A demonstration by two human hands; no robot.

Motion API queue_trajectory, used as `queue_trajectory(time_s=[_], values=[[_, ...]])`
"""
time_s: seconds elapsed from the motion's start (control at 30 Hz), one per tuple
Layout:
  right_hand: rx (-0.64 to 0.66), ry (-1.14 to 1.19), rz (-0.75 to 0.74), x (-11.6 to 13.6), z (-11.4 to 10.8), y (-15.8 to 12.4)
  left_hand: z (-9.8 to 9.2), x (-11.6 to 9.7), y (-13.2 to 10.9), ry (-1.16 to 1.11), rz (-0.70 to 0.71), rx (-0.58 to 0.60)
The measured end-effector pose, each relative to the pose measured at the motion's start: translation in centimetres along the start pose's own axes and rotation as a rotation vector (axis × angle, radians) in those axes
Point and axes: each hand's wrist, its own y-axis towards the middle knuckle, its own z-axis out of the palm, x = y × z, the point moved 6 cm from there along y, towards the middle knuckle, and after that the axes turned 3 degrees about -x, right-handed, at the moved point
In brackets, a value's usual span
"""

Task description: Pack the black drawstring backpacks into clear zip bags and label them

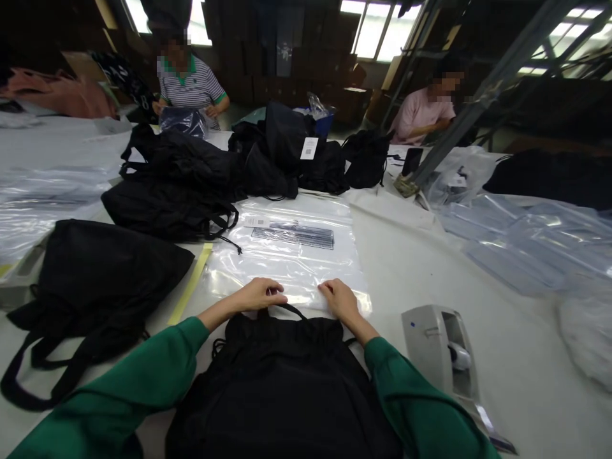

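A black drawstring bag [287, 395] lies right in front of me, its carry strap [292, 310] sticking up at the top. Beyond it a clear plastic bag [282, 271] with a printed dark block is spread flat on the table. My left hand [261, 295] is closed, fingers curled at the plastic bag's near edge, just above the strap. At the same edge, farther right, my right hand [340, 301] pinches the plastic with thumb and fingertips. Whether the left fingers also touch the strap, I cannot tell.
Several black bags [176, 153] are heaped at the back and left. A grey tape dispenser [442, 350] stands at right. Clear plastic bags [516, 236] lie in stacks on both sides. A slanted metal post [459, 121] rises at right. Two people [191, 83] work across the table.
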Motion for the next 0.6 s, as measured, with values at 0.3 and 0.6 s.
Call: queue_trajectory(time_s=[0.3, 0.6], values=[[0.348, 0.236, -0.331, 9.0, -3.2, -5.7, -3.1, -6.4, -3.3, -0.038, 0.095, 0.006], [0.227, -0.352, -0.909, 8.5, -3.5, -10.7, 0.6, -7.1, -6.1, 0.226, 0.195, 0.319]])
